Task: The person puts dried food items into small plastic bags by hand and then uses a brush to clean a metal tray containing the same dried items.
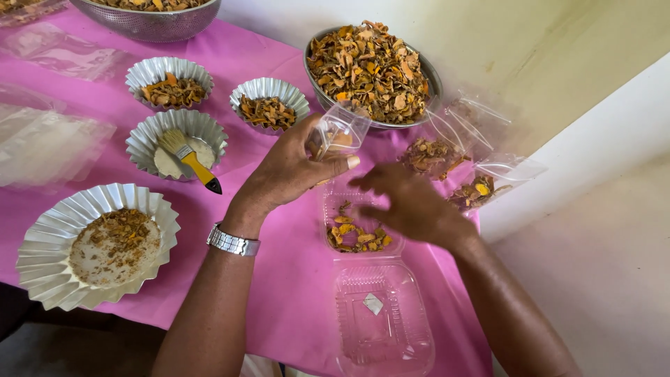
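The left hand (289, 171) has a small clear bag (340, 132) in its grip; the right hand (412, 206), fingers loose and holding nothing, hovers over an open clear box (363, 237) of dried orange chips.

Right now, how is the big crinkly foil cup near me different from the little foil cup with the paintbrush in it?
The big foil cup is wider and flatter, holding brown crumbs. The small foil cup is deeper, holding pale powder and a yellow-handled brush. The big one sits at the table's near edge, the small one farther back. Both are shiny, pleated, and on the pink cloth.
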